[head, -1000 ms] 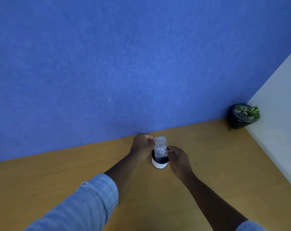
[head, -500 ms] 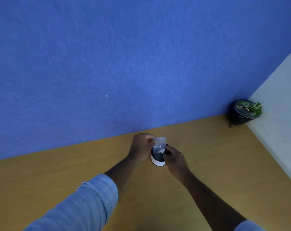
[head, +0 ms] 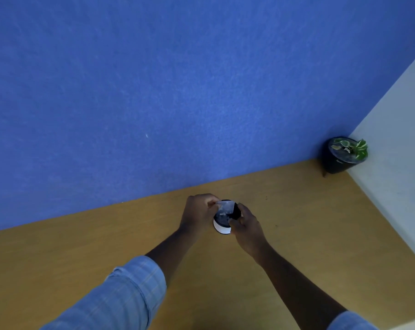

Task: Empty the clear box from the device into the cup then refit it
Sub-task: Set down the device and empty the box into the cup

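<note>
A small clear box (head: 226, 207) with pale bits inside is tilted low over a round black-topped, white-based object (head: 222, 228) on the wooden table (head: 308, 222). Whether that object is the device or the cup, I cannot tell. My left hand (head: 198, 214) pinches the box's upper left corner. My right hand (head: 248, 225) grips the box's lower right side and rests against the round object. The box's lower end sits inside the dark opening, partly hidden by my fingers.
A blue wall (head: 178, 91) rises right behind the table's far edge. A dark pot with a green plant (head: 343, 154) stands in the far right corner, against a white wall (head: 396, 151).
The clear box has tipped further and sunk lower into the dark top of the round object. Both hands came down with it, and fewer pale bits show inside.
</note>
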Demonstrator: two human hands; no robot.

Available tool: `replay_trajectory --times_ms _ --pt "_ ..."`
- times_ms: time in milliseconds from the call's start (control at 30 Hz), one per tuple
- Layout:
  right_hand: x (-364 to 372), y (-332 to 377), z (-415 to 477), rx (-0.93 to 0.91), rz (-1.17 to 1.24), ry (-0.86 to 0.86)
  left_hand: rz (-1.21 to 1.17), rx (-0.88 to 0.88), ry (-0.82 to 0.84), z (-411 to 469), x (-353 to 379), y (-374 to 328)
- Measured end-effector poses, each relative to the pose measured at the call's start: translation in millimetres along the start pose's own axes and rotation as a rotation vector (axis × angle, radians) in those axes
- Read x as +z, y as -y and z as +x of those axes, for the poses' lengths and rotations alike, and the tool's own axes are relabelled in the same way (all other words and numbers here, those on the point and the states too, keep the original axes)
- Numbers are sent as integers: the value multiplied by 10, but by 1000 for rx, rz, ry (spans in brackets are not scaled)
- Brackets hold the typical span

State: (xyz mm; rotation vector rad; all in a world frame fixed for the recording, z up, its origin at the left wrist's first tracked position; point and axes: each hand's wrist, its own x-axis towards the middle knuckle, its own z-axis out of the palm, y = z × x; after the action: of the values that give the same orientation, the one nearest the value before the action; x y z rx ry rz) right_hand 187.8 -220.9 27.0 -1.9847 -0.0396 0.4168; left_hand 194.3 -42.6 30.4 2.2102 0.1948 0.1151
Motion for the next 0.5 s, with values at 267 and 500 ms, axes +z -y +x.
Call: replay_trajectory --times_ms 267,500 --pt "26 -52 -6 24 70 24 -36 4 -43 -104 44 32" --pt "42 -57 -34 44 110 60 -19 1 -62 -167 41 52"
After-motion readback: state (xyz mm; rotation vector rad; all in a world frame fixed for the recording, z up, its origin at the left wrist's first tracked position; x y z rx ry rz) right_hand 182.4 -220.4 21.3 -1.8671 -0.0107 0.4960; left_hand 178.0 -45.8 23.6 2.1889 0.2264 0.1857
